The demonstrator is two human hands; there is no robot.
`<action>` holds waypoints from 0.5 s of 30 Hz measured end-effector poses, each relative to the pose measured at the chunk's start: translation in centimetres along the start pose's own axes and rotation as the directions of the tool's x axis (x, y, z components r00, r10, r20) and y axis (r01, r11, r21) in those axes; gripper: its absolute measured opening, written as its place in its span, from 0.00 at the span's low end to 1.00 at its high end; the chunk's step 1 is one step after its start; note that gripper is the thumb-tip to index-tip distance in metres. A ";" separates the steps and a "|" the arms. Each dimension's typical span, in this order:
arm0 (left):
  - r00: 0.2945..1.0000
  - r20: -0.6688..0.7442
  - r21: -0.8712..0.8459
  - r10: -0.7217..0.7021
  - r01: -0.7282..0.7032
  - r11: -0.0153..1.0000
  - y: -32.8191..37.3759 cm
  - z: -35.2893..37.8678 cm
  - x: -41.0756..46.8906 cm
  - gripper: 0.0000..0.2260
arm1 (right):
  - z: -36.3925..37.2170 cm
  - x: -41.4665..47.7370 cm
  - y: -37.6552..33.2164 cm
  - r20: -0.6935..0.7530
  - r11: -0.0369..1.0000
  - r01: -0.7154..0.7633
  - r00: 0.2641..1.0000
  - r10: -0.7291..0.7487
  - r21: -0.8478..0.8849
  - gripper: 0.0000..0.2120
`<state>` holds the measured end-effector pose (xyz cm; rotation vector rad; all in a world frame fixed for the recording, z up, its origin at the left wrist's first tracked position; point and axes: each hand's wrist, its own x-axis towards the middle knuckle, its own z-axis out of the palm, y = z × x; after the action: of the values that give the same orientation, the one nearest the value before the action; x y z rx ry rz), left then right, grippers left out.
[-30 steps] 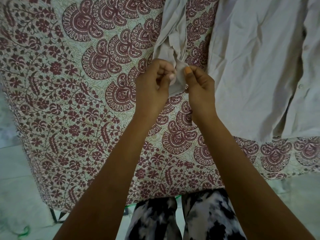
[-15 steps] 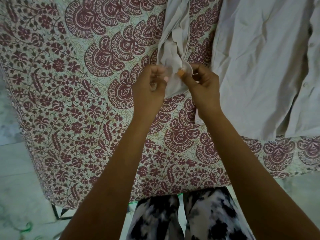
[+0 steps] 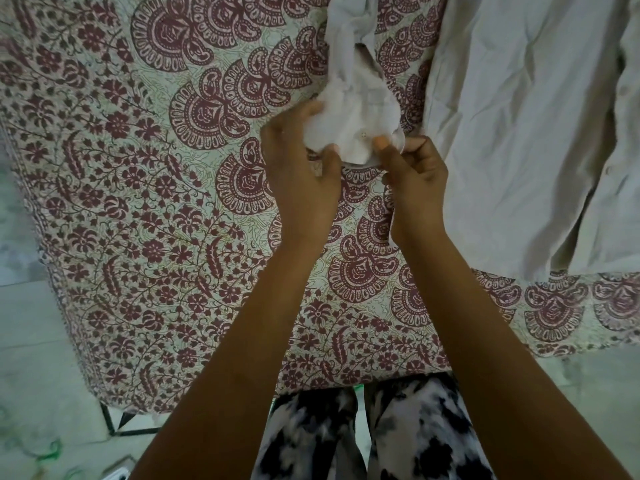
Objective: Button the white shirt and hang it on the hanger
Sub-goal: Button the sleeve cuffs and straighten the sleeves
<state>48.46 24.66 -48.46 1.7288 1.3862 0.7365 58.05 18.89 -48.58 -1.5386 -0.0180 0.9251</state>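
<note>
Far left there's pale floor [image 3: 31, 341], then the maroon-printed bedcover [image 3: 138, 202] spread flat, with a dark metal frame leg [image 3: 116, 426] showing under its near corner. Now my left hand [image 3: 298, 174]: fingers curled tight, bunching up the end of the sleeve cuff [image 3: 349, 129], fabric crumpled against my palm. The cuff is lifted just off the cover between my two hands, and the sleeve runs up and away from it toward the top edge. There's a small button [image 3: 362, 134] showing on the cuff, right between my thumbs. Over to my right hand [image 3: 415, 178]: my thumb [image 3: 381, 144] is pressed on the cuff's edge, pinching it against my curled fingers, while the other fingers are folded in under the cloth. Further right, the body of the white shirt [image 3: 519, 133] lies flat and creased on the cover, front strip near the right edge, one of its buttons [image 3: 608, 170] visible there. Down below, my black-and-white trousers [image 3: 346, 441] stand against the bed's edge.
</note>
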 end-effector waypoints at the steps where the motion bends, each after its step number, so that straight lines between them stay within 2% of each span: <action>1: 0.996 0.031 0.055 0.088 -0.090 0.994 0.1 0.1 0.0 0.16 | 0.0 -0.1 0.0 0.004 1.000 -0.023 1.000 0.023 0.021 0.10; 4: 0.951 0.188 0.102 0.245 -0.267 0.958 0.3 0.5 -0.3 0.11 | 0.0 -0.2 0.1 0.054 0.995 -0.073 0.996 0.069 0.065 0.04; 7: 0.939 0.242 0.086 0.243 -0.270 0.959 0.0 0.7 -0.3 0.09 | -0.2 -0.2 0.2 0.117 0.996 -0.070 0.991 0.064 0.048 0.02; 11: 0.956 0.215 0.098 0.199 -0.223 0.970 -0.2 0.6 0.4 0.07 | -0.4 -0.2 -0.1 0.175 0.999 0.020 0.984 -0.013 -0.039 0.04; 15: 0.979 0.079 0.235 0.189 -0.202 0.951 0.0 0.6 1.4 0.04 | -0.3 -0.3 -0.3 0.171 0.988 0.078 0.984 -0.055 -0.133 0.06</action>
<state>49.31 25.92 -48.79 2.0857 1.3228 0.6394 58.15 18.55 -48.17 -1.5746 -0.2577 1.0148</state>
